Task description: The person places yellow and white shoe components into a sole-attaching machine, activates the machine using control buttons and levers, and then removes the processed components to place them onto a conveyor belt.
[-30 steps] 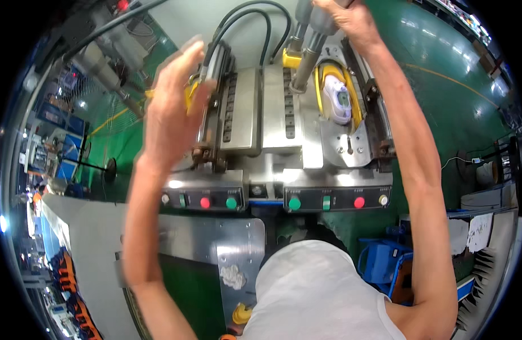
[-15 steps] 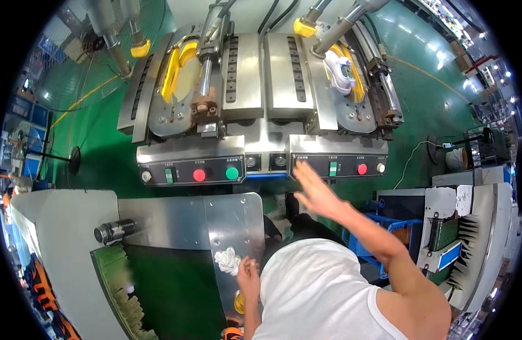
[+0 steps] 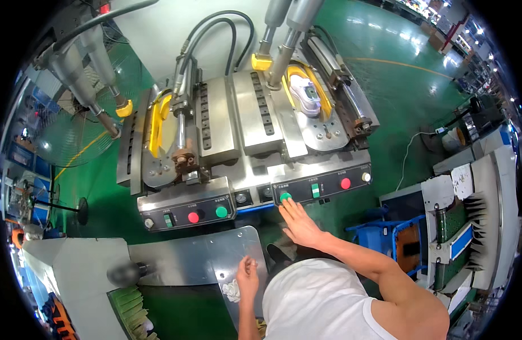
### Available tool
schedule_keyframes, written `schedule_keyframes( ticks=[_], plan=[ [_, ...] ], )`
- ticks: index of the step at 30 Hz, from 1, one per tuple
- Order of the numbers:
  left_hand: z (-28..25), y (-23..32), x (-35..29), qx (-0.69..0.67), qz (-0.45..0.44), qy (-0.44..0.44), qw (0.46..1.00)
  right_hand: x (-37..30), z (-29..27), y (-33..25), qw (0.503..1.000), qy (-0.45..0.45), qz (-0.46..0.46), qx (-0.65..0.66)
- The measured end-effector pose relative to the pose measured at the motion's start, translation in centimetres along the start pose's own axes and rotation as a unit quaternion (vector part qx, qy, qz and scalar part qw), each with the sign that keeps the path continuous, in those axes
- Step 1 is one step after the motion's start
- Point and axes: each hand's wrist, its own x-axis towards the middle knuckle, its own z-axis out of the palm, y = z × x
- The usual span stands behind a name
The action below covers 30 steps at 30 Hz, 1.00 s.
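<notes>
My right hand (image 3: 299, 225) is stretched out flat over the right control panel (image 3: 323, 184), its fingertips at the green button (image 3: 286, 196). Over the metal plate (image 3: 215, 249), my left hand (image 3: 248, 276) has its fingers curled in; whether something small is in them cannot be made out. Just beside its wrist lies a crumpled white bundle (image 3: 231, 291). Beyond the right panel, a white shoe (image 3: 304, 97) sits in the yellow-lined holder (image 3: 325, 102) of a steel pressing machine (image 3: 249, 113). The matching yellow holder (image 3: 160, 127) on the left shows no shoe.
The left panel (image 3: 187, 207) carries red and green buttons. Slanted cylinders with yellow pads (image 3: 261, 61) hang over the machine. A conveyor with green flaps (image 3: 130, 311) is at the lower left. On the right are a blue crate (image 3: 388, 235) and a bristle-edged unit (image 3: 473, 232).
The view has shifted, so the machine appears lower and further left. My right hand has come onto the green button. My left hand now sits further forward relative to the white bundle.
</notes>
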Motion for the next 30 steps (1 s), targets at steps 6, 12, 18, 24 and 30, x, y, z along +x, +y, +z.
schedule_keyframes(
  ticks=[6, 12, 18, 24, 30],
  plan=[
    [0.8, 2.1, -1.5, 0.103, 0.096, 0.063, 0.988, 0.5, -4.4, 0.0, 0.992, 0.029, -0.071, 0.097],
    [-1.1, 2.2, -0.3, -0.024, 0.116, 0.185, 0.976, 11.8, -28.5, -19.5, 0.863, 0.273, -0.425, -0.02],
    [-0.5, -0.4, -1.2, -0.064, 0.135, 0.22, 0.964, 20.5, -45.2, -37.9, 0.662, 0.477, -0.509, -0.274],
    [-2.1, -8.8, -2.7, -0.042, 0.046, 0.146, 0.987, 28.9, -50.6, -42.9, 0.568, 0.562, -0.317, -0.511],
    [-4.8, -9.1, -4.3, -0.025, 0.071, 0.201, 0.977, 27.4, -51.8, -45.8, 0.586, 0.497, -0.293, -0.569]
  ],
)
